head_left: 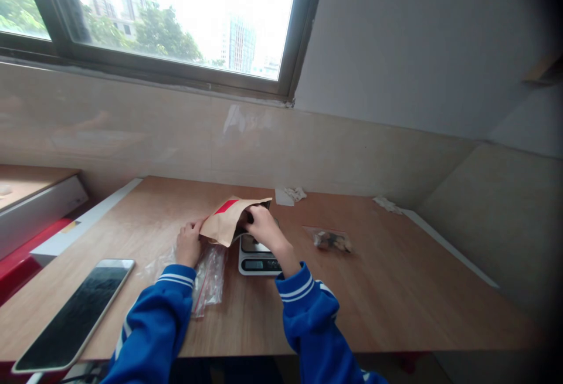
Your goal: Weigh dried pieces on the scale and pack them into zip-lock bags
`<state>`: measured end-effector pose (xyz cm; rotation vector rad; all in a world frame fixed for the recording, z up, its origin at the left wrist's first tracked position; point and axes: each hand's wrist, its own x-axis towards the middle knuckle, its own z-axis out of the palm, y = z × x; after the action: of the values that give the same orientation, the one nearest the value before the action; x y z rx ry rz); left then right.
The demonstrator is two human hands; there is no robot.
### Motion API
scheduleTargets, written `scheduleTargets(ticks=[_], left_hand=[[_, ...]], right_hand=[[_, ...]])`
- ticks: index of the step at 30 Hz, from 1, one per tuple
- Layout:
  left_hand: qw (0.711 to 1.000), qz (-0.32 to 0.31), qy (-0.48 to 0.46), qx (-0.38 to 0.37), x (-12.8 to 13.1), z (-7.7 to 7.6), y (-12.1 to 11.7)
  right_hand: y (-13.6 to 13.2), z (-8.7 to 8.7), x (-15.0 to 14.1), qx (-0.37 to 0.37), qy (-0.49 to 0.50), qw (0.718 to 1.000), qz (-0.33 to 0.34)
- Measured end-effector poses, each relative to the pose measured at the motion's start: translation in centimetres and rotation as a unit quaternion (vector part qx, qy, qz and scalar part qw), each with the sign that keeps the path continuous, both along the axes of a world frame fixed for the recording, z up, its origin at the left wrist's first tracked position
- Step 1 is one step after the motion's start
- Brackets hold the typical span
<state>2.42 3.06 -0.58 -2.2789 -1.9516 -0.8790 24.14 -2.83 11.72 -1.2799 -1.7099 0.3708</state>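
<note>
A brown paper bag (pixel 220 227) with a red patch lies tilted, its mouth turned to the right. My left hand (pixel 189 244) grips the bag's closed left end, fingers wrapped round it. At the bag's mouth is my right hand (pixel 264 228), its fingertips inside and hidden, so what they hold does not show. Beneath the right hand stands a small digital scale (pixel 259 265), partly covered by the bag and hand; its display reading is too small to make out. Several clear zip bags (pixel 212 275) lie under and beside my left hand.
A clear bag with dark and pale pieces (pixel 331 240) lies right of the scale. A large phone (pixel 77 313) rests at the table's left front. White paper scraps (pixel 290 195) lie near the back wall, below a window (pixel 185 14).
</note>
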Motion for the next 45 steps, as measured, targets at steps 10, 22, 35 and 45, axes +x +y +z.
scheduleTargets(ticks=[10, 22, 35, 45], left_hand=[[0.999, 0.026, 0.021, 0.006, -0.2, -0.7, 0.5], [0.995, 0.065, -0.074, 0.028, -0.1, -0.7, 1.3], [0.992, 0.063, -0.105, 0.022, -0.1, -0.5, 1.3], [0.984, 0.053, -0.162, 0.051, -0.4, -1.2, 1.5]], right_hand=[[-4.3, 1.5, 1.9, 0.11, 0.165, 0.976, -0.094], [-5.0, -10.3, 3.9, -0.018, 0.055, 0.981, -0.184], [-6.3, -12.7, 5.4, 0.056, 0.015, 0.954, -0.295], [-9.5, -15.3, 8.3, -0.017, 0.133, 0.955, -0.264]])
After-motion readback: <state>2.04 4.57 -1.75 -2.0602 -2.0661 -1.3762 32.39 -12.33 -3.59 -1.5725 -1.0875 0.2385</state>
